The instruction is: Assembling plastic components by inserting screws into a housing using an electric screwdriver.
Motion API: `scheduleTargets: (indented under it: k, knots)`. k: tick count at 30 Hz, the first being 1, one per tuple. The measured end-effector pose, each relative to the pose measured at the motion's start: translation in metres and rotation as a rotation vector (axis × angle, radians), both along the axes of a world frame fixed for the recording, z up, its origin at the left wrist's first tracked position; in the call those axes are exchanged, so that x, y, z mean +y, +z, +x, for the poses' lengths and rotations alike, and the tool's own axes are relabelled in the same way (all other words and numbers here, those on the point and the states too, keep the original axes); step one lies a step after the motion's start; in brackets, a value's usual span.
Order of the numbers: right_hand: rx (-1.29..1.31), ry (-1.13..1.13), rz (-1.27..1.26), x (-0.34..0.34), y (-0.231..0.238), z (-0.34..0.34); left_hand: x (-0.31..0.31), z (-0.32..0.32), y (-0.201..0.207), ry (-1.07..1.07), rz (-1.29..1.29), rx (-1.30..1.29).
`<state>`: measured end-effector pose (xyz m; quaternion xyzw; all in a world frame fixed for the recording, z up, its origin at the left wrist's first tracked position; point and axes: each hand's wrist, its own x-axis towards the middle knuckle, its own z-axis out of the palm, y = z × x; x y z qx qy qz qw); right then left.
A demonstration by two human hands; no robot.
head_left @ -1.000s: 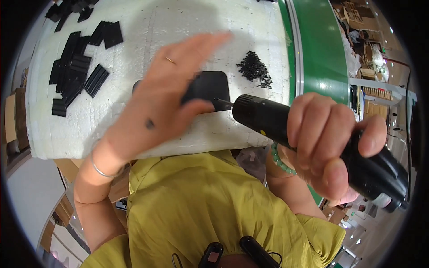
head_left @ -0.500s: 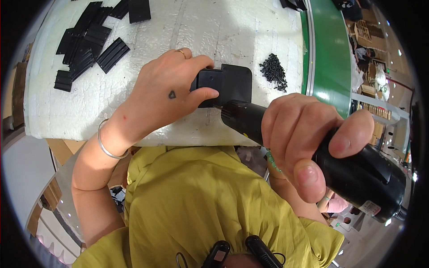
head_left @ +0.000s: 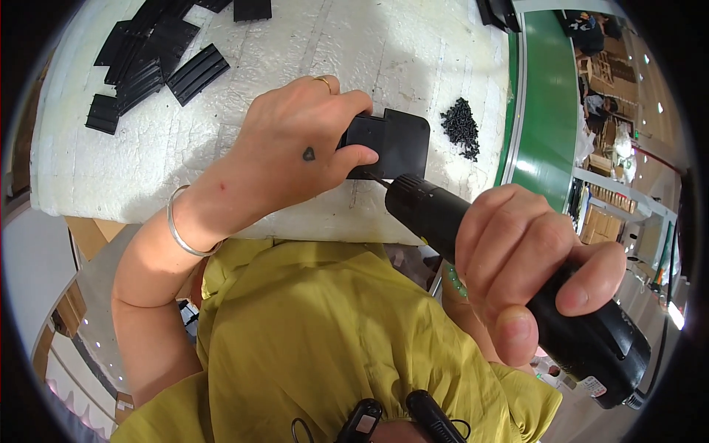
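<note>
My left hand (head_left: 299, 140) grips a flat black plastic part (head_left: 402, 144) by its left end, thumb on top and fingers at its far edge. The part lies on the white table covering (head_left: 295, 210). In my right hand (head_left: 517, 258) is a black electric screwdriver (head_left: 428, 210), fingers wrapped round its body. Its thin bit points left and meets the part's near edge, close to my left thumb. Whether a screw sits under the tip is too small to tell. Right of the part lies a pile of small black screws (head_left: 461, 129).
Several black plastic pieces (head_left: 140, 85) lie heaped at the far left, with a ribbed one (head_left: 198, 74) beside them. Another black object (head_left: 498, 13) lies at the far right corner. Beyond the table's right edge runs a green surface (head_left: 546, 125) with a metal rail.
The view has shifted slightly, so the table things sit a little differently in it. The screwdriver's rear end has swung downward in the picture; the bit stays at the part's near edge.
</note>
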<state>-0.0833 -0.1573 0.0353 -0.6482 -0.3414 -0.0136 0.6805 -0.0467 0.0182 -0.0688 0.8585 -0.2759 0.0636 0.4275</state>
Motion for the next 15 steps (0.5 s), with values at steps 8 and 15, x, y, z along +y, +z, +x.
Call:
scheduleTargets:
  k: [8, 15]
  knots:
    - [0.078, 0.034, -0.082, 0.002, 0.004, 0.002, 0.0, 0.0, -0.001, 0.003, -0.005, 0.011]
    - [0.152, 0.046, -0.172, 0.01, 0.012, -0.002, 0.0, -0.001, -0.003, 0.01, -0.02, -0.012]
